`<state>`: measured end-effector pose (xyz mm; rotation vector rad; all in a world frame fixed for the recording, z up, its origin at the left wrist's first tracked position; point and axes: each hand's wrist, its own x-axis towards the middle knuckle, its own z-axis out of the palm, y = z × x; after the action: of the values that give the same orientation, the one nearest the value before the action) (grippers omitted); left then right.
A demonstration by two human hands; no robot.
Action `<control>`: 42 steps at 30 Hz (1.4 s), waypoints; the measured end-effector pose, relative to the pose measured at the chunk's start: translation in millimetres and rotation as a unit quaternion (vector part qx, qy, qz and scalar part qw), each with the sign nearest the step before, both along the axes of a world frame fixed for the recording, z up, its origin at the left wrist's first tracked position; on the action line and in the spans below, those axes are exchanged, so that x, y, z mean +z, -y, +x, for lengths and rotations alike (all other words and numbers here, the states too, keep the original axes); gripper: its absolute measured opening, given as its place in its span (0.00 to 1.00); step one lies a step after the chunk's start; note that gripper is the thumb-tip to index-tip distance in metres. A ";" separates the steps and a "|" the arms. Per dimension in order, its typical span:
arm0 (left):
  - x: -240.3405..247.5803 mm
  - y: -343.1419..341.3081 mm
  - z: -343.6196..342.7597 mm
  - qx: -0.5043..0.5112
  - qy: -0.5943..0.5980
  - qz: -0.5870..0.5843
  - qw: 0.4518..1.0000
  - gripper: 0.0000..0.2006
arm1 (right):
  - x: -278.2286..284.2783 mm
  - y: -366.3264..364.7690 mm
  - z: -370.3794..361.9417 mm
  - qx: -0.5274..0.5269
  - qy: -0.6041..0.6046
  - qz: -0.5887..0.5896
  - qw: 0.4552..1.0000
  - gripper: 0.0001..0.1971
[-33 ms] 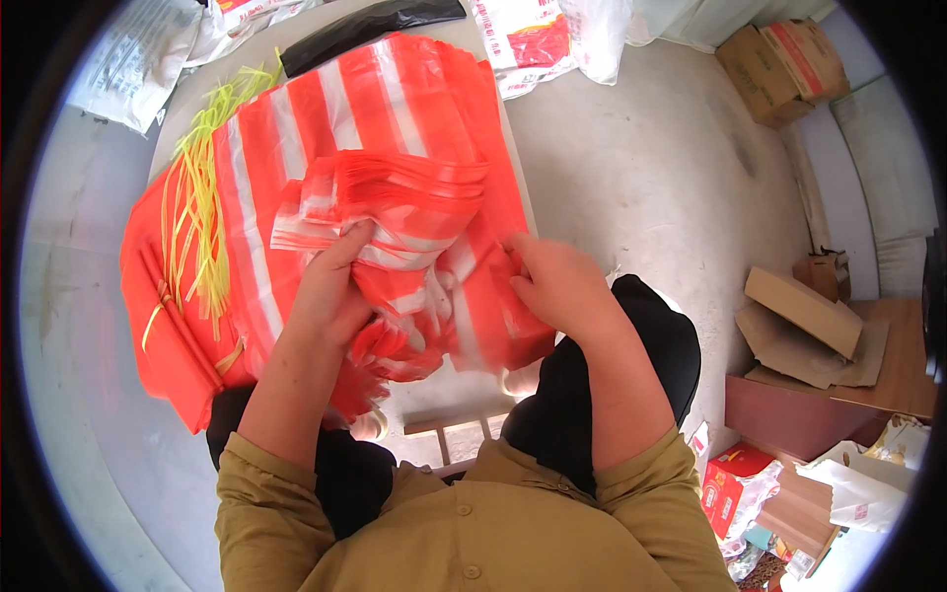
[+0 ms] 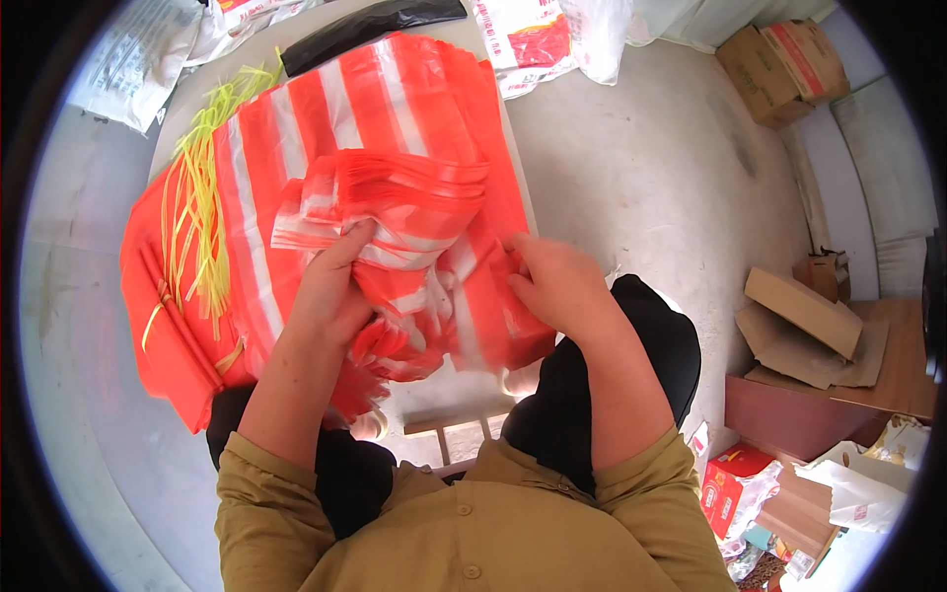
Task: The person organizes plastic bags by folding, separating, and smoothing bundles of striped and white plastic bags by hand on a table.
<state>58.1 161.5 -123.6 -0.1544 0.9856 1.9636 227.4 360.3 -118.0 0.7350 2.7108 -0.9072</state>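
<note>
Nothing has visibly moved. My left fingers (image 2: 357, 241) pinch the bunched bags (image 2: 409, 187) over the striped pile (image 2: 355, 104); whether my right fingers (image 2: 524, 284) grip, I can't tell. I'd keep that pinch firm, folds squared.

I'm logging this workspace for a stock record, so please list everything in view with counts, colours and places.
Table: one, pale, centre-left
Striped plastic stack: one, layers uncountable, red-white, on table
Gathered bundle: one, red-white, on stack
Strips: one bunch, yellow, left
Tied roll: one, red, near left
Folded plastic: one, black, far end
Printed bags: several, mostly white, far end, lower right
Cardboard boxes: several, brown, far right and right
Box: one, red, lower right
Other clutter: uncountable, mixed, lower right
Shirt: one, khaki, bottom
Trousers: one pair, black, bottom centre
Left hand: one, bare, holding gathered bundle
Right hand: one, bare, at stack's right edge
</note>
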 end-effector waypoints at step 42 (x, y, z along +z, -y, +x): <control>-2.0 6.9 -6.0 -0.003 -0.008 0.016 1.000 0.19 | -15.6 18.2 -26.4 -0.071 -0.221 -0.344 0.910 0.33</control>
<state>52.1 154.5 -125.6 -0.1189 0.9632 1.9768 201.0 342.0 -133.6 0.6196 2.3730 -2.1259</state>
